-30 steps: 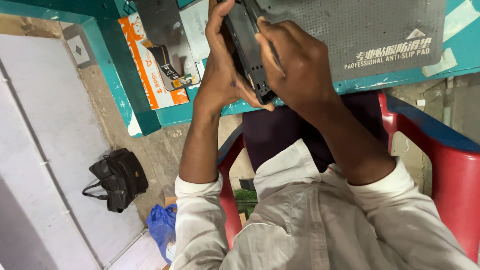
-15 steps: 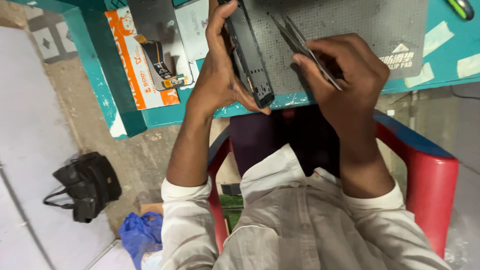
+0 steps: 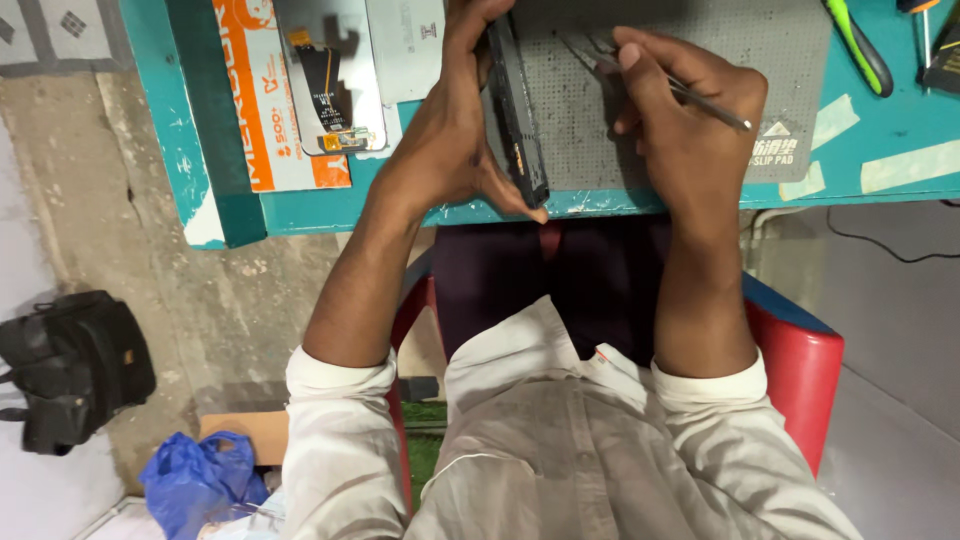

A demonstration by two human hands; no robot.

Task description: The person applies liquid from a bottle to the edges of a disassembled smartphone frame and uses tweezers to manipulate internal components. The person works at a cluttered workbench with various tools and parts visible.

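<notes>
Left hand point(image 3: 455, 150): you clamped the dark phone point(image 3: 518, 110) on edge, exposing its side.
Right hand point(image 3: 690, 110): fingers pinched tweezers point(image 3: 660, 78) over the grey mat point(image 3: 600, 150).

There is one view only, from a camera worn on the person's head. It looks steeply down, almost straight along the person's chest and lap, so the shirt front fills the bottom of the frame and both forearms run up from there. The bench point(image 3: 640, 205) edge crosses the upper third, with only its near strip in view; its far side is cut off by the top of the frame. The hands sit close to the lens, near the top centre: left hand point(image 3: 455, 150), right hand point(image 3: 690, 110). To the left the view reaches past the bench to the floor point(image 3: 120, 220) well below, where a bag point(image 3: 70, 365) lies.
</notes>
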